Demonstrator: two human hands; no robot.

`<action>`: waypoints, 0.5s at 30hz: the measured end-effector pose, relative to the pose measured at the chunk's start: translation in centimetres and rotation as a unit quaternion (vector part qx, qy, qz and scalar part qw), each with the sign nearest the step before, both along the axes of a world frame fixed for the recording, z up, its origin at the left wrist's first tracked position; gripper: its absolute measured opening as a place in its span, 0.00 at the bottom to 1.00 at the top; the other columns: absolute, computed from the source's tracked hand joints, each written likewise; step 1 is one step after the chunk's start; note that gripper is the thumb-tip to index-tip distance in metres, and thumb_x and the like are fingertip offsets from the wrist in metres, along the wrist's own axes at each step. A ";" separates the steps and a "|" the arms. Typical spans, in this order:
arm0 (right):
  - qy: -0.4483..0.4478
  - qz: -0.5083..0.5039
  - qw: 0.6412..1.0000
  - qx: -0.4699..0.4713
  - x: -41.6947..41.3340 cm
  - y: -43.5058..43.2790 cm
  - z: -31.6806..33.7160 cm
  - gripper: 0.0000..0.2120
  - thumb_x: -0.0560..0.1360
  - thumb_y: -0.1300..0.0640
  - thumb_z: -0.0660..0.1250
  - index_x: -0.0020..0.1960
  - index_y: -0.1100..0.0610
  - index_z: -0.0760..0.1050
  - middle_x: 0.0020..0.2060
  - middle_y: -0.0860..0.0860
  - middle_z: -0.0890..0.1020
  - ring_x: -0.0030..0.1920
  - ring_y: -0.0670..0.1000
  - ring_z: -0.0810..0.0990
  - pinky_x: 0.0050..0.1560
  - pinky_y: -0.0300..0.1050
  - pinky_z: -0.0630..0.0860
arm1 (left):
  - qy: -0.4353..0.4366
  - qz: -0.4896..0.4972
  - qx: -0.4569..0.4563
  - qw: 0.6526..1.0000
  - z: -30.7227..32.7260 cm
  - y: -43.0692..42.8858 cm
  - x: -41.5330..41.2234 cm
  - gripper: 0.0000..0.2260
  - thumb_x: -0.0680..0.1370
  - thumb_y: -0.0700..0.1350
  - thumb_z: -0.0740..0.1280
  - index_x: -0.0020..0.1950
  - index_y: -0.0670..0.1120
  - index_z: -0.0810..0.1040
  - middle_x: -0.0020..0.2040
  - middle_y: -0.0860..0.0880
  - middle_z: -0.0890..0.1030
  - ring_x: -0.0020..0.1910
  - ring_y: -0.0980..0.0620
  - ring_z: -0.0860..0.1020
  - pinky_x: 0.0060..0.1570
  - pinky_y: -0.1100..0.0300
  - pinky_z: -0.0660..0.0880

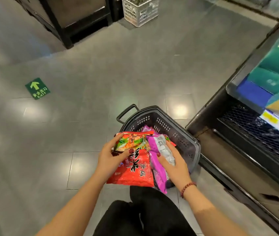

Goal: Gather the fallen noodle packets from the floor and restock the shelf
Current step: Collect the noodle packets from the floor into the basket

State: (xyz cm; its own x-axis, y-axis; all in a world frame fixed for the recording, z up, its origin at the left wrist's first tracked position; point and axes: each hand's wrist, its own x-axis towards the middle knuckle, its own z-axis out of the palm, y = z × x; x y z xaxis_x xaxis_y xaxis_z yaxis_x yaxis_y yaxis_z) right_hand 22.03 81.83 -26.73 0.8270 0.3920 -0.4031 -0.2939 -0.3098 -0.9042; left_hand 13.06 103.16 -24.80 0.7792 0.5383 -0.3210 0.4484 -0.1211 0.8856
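My left hand (111, 155) grips a red and green noodle packet (132, 140) together with a large red packet (134, 169) that hangs below it. My right hand (172, 160) holds a purple packet (159, 147) with a white label side up. Both hands hover over the near end of a dark plastic shopping basket (172, 126) standing on the floor. More packets lie inside the basket, mostly hidden behind the ones I hold. The shelf (247, 126) runs along the right.
The shelf on the right carries green, blue and yellow boxes (274, 79) over a black mesh lower tier. A white plastic crate (141, 11) and a dark display stand (77, 23) are at the far end. A green exit sticker (37, 88) marks the grey tiled floor.
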 end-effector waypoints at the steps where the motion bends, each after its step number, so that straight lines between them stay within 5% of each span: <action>1: 0.007 -0.015 1.000 0.002 0.5 0.1 -0.3 0.25 0.74 0.55 0.71 0.63 0.33 0.68 0.66 0.39 0.73 0.68 0.42 0.70 0.67 0.40 0.70 | 0.001 -0.008 -0.005 1.000 -0.1 0.1 1.1 0.25 0.73 0.43 0.75 0.63 0.65 0.72 0.61 0.60 0.75 0.57 0.56 0.78 0.55 0.60 0.78; 8: 0.021 -0.123 0.992 -0.027 3.3 1.0 -1.5 0.26 0.73 0.55 0.73 0.62 0.32 0.68 0.58 0.28 0.74 0.64 0.40 0.73 0.69 0.48 0.69 | 0.010 -0.100 -0.012 0.995 -0.7 1.3 8.1 0.24 0.74 0.37 0.73 0.67 0.53 0.72 0.56 0.64 0.74 0.47 0.75 0.76 0.43 0.78 0.71; 13: 0.025 -0.187 0.978 -0.090 4.9 2.4 -3.2 0.27 0.73 0.50 0.72 0.66 0.31 0.66 0.55 0.34 0.77 0.58 0.42 0.75 0.57 0.38 0.70 | 0.045 -0.182 -0.020 0.982 -4.6 3.0 13.3 0.25 0.75 0.40 0.74 0.67 0.58 0.73 0.58 0.56 0.79 0.54 0.59 0.81 0.51 0.62 0.78; 15: 0.022 -0.203 0.970 -0.129 5.7 2.9 -5.3 0.28 0.73 0.48 0.71 0.70 0.38 0.66 0.56 0.38 0.76 0.58 0.44 0.75 0.57 0.39 0.70 | 0.055 -0.219 0.001 0.974 -7.2 3.7 15.2 0.25 0.74 0.40 0.74 0.67 0.59 0.72 0.59 0.55 0.78 0.54 0.62 0.79 0.56 0.61 0.77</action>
State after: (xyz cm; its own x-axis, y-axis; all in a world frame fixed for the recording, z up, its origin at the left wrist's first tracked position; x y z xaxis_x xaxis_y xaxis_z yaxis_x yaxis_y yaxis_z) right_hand 27.73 84.74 -32.01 0.8719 -0.0806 -0.4829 -0.4755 -0.3748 -0.7959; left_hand 28.27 106.86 -32.00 0.8953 0.1622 -0.4149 0.4455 -0.3231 0.8350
